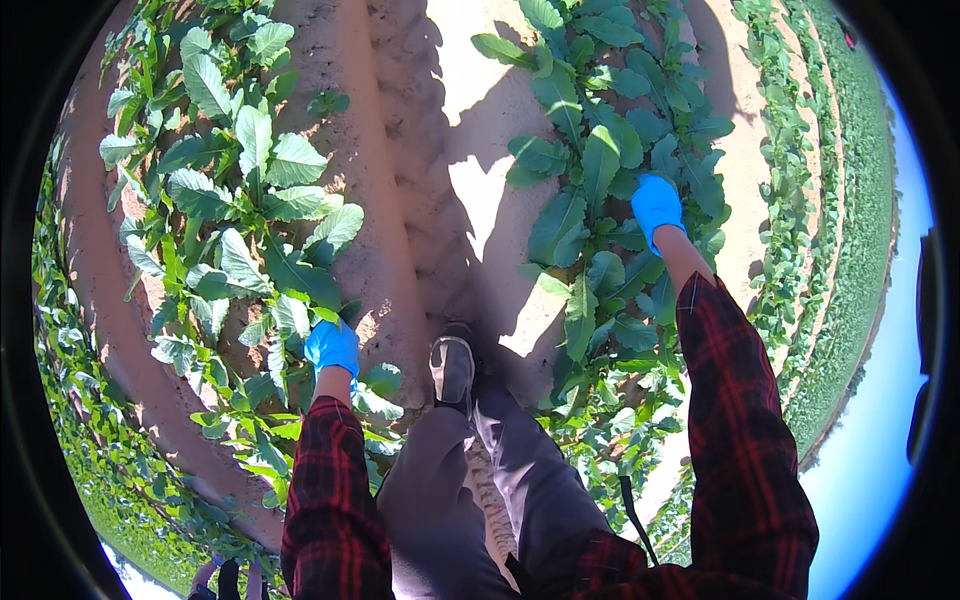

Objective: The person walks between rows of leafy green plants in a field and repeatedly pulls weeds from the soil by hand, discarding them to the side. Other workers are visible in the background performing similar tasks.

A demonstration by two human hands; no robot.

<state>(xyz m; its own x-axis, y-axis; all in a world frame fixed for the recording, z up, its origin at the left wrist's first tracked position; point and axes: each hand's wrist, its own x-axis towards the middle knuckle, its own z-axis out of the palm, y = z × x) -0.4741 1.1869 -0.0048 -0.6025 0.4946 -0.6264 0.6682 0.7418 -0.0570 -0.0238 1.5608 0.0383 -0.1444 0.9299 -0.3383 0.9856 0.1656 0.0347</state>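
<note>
My left hand (332, 351), in a blue disposable glove, is down at the right edge of the left row of leafy green plants (255, 195). Leaves touch it, and its fingertips are hidden by the foliage. Over on the right row of leafy plants (592, 165), my right hand (658, 208) wears the same kind of glove and reaches in among broad, toothed leaves. Its fingers point down and are mostly out of sight, so whether either hand grips a leaf or stem does not show.
Between the rows runs a sandy furrow (420, 187) with tread marks, where my shoe (453, 371) stands. More crop rows (799, 172) stretch off to the right. At the lower left edge, part of another person (229, 579) shows. A dark cord (636, 517) hangs beside my leg.
</note>
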